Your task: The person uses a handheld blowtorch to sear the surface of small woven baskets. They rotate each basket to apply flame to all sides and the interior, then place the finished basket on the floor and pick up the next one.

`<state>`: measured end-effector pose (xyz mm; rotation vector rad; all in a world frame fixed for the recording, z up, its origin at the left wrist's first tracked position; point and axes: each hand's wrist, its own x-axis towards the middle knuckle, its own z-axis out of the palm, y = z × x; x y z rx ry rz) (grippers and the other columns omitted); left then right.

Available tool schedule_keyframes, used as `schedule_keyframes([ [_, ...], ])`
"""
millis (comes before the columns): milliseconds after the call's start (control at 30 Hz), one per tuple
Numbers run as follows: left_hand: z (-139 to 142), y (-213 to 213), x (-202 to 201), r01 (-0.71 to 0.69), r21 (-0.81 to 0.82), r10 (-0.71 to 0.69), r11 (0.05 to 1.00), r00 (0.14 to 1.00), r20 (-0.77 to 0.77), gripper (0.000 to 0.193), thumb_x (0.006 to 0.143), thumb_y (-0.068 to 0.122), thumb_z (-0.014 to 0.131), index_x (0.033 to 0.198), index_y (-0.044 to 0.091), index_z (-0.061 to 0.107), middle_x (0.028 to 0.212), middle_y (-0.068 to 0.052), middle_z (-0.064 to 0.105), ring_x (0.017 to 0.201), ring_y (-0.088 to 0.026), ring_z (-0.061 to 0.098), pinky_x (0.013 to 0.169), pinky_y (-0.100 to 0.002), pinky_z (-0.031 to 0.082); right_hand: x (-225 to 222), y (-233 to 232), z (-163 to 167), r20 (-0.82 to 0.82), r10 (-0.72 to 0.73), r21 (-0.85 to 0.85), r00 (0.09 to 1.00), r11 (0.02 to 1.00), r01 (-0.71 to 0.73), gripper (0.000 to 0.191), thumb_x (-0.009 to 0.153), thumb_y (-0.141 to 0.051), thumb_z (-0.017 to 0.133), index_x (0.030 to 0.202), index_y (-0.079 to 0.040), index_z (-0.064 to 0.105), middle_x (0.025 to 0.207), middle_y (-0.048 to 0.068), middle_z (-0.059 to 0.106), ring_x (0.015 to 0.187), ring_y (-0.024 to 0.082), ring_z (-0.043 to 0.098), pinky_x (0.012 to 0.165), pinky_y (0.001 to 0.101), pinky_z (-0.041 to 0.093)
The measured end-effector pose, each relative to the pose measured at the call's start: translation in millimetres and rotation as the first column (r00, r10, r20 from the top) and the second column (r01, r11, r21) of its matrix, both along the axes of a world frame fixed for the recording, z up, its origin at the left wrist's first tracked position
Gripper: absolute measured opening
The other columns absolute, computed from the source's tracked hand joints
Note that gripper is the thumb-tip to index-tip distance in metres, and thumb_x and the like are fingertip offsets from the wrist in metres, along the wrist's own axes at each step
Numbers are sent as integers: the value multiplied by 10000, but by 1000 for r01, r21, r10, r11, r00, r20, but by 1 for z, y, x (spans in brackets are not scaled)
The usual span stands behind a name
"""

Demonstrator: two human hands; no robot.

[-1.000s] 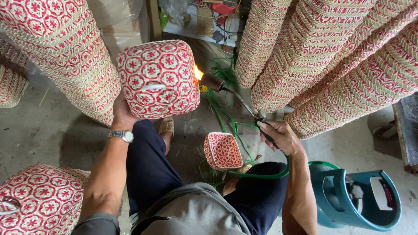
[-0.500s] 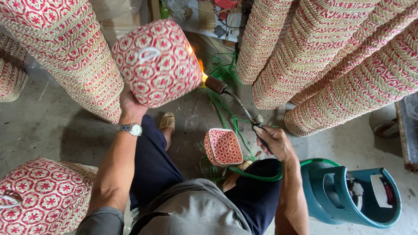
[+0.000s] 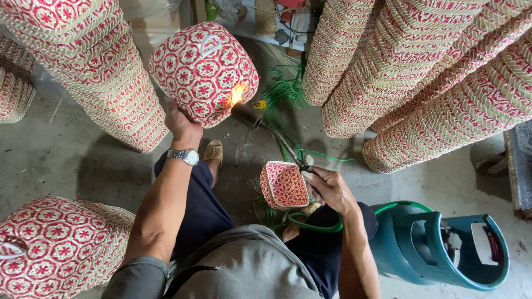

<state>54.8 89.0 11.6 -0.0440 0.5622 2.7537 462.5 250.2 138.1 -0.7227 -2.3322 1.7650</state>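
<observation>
- Both hands are clamped on something: the left hand grips the underside of a red-and-cream woven basket and holds it up, and the right hand is closed round the handle of a gas torch whose flame licks the basket's right face.
- Left of the person, a finished patterned basket sits on the concrete floor, and a tall stack of baskets leans just beside the raised one; a swing of the flame that way could scorch them.
- Centre: flame resting on one spot looks likely to char or light the weave, and the left fingers sit near the heat.
- A small woven lid lies by the knee, close under the torch's line.
- Right: the green hose loops to the teal gas cylinder beside the leg; a tug or kink could jerk the torch.
- More basket stacks stand near on the right.
</observation>
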Motion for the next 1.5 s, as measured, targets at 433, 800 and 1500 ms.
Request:
schedule_keyframes([
  [433, 13, -19, -20, -206, -168, 140, 964, 930, -340, 257, 1068, 212, 561, 1034, -4, 696, 1025, -90, 751, 883, -167, 702, 839, -341, 583, -4, 11, 26, 53, -91, 96, 994, 992, 85, 305, 1013, -284, 593, 846, -48, 691, 613, -35, 576, 464, 36, 484, 393, 241, 404],
  [800, 32, -40, -36, -286, -353, 17, 891, 798, -602, 249, 1104, 219, 617, 958, 30, 689, 910, -17, 729, 767, -72, 607, 737, -256, 514, 0, 29, 20, 121, -181, 83, 976, 982, 172, 409, 1023, -323, 612, 775, -5, 686, 521, 3, 518, 403, 76, 416, 378, 258, 327],
  [1500, 82, -53, -19, -583, -646, -446, 493, 468, -763, 344, 1079, 312, 671, 970, -14, 680, 696, 36, 561, 654, -44, 468, 563, -259, 373, -17, 65, 49, -34, 84, 77, 996, 994, -81, 412, 1032, -341, 585, 774, -30, 667, 581, -9, 553, 445, 56, 490, 380, 244, 400],
])
